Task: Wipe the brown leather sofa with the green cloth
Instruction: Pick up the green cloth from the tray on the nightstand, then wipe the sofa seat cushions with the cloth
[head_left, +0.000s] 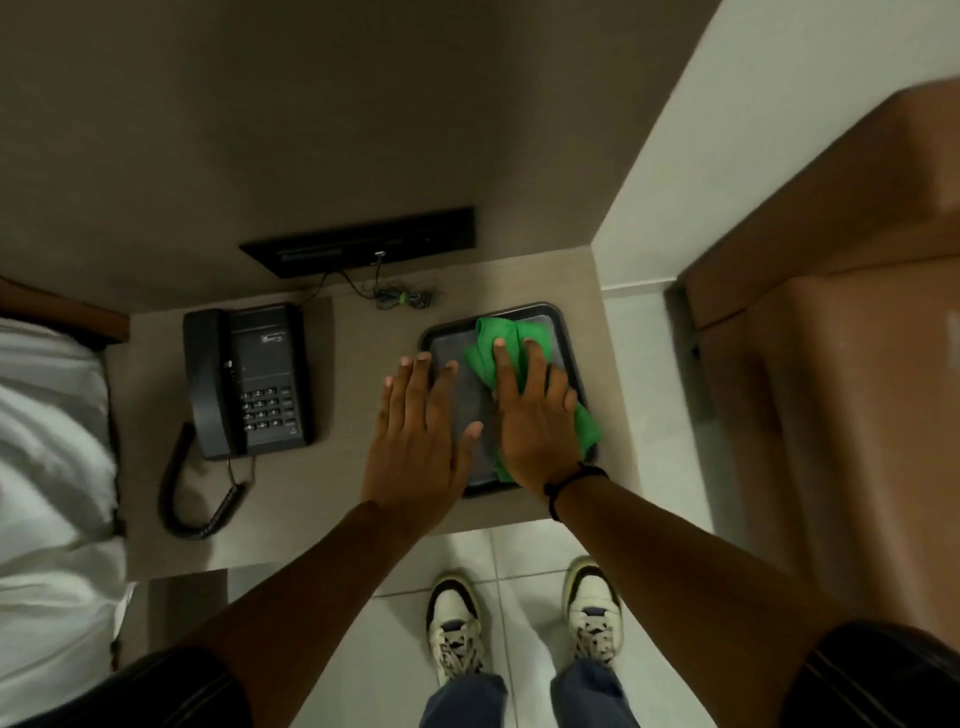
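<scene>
The green cloth (491, 340) lies crumpled in a dark tray (441, 332) on a low bedside table. My right hand (535, 415) rests flat on top of the cloth, fingers spread, pressing it rather than gripping it. My left hand (415, 436) hovers open over the tray's left side, fingers apart, holding nothing. The brown leather sofa (841, 322) stands at the right, its arm close to the table, apart from both hands.
A black corded telephone (249, 379) sits on the table (363, 322) left of the tray, its coiled cord trailing forward. A black wall panel (363, 241) with a bundled cable is behind. White bedding (52, 467) lies at the left. My shoes stand on pale floor tiles (519, 561).
</scene>
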